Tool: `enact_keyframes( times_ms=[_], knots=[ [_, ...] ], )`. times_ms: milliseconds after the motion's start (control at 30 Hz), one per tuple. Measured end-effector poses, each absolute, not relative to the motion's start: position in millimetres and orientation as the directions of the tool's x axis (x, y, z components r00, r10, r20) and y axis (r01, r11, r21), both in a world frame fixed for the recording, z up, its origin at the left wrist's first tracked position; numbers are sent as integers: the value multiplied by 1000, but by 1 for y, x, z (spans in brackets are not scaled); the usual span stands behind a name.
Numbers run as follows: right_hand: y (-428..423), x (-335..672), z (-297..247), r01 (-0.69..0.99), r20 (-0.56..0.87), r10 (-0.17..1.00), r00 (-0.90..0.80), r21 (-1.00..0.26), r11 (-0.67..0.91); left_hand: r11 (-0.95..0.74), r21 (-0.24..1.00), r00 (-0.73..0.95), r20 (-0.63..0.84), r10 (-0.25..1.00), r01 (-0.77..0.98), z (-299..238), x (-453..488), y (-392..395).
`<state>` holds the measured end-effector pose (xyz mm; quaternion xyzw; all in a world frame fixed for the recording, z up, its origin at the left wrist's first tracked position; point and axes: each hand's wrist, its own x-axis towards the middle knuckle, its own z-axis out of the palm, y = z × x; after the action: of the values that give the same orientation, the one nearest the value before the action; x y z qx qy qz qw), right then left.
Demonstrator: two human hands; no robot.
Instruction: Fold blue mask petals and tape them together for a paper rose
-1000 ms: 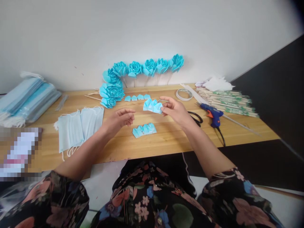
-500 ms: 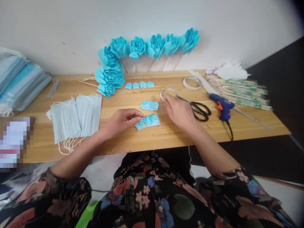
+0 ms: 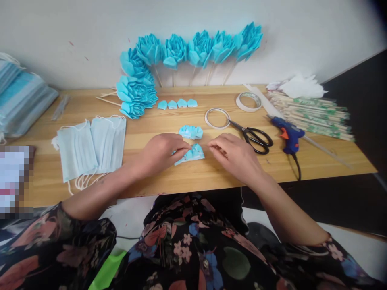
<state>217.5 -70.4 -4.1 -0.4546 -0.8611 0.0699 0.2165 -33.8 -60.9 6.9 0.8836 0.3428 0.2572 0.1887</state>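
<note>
A strip of folded light-blue petals [image 3: 193,153] lies on the wooden table [image 3: 193,173] in front of me. My left hand [image 3: 161,152] pinches its left end, fingers closed on it. My right hand [image 3: 234,155] rests just right of the strip, fingers curled together at its right end; whether they grip it I cannot tell. A second folded petal strip [image 3: 190,131] lies just behind. A roll of tape [image 3: 216,118] sits to the right of that strip.
Blue paper flowers on sticks [image 3: 181,50] lean on the wall. Small petals [image 3: 177,104], black scissors [image 3: 254,137], a blue glue gun [image 3: 287,131], another tape roll [image 3: 248,101], wrapped sticks [image 3: 311,114], two face masks [image 3: 90,145] and a mask stack [image 3: 21,102] lie about.
My right hand set the second petal strip down on the table, touched the tape roll, then came back to the near strip. My left hand closed on that strip's left end.
</note>
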Motion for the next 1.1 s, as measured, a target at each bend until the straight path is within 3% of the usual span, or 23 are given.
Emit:
enact_keyframes(
  times_ms=[200, 433, 700, 867, 1000, 1100],
  knots=[
    [-66, 228, 1, 763, 302, 825, -478, -321, 561, -619, 536, 562, 292, 774, 575, 8, -41, -54],
    [-45, 268, 26, 876, 301, 905, -301, -287, 387, -569, 607, 536, 262, 803, 555, 20, -45, -50],
    [-40, 309, 8, 961, 197, 952, -234, -105, 257, -628, 598, 574, 315, 756, 498, 43, -2, -23],
    [-39, 304, -3, 973, 136, 965, -225, -10, 229, -636, 627, 624, 289, 726, 450, 19, 58, 21],
    [-39, 301, -4, 977, 132, 969, -209, -3, 211, -719, 370, 701, 209, 682, 589, -9, 93, 47],
    [-38, 307, -6, 976, 97, 971, -218, 24, 217, -712, 316, 695, 187, 695, 627, -15, 98, 55]
  ],
)
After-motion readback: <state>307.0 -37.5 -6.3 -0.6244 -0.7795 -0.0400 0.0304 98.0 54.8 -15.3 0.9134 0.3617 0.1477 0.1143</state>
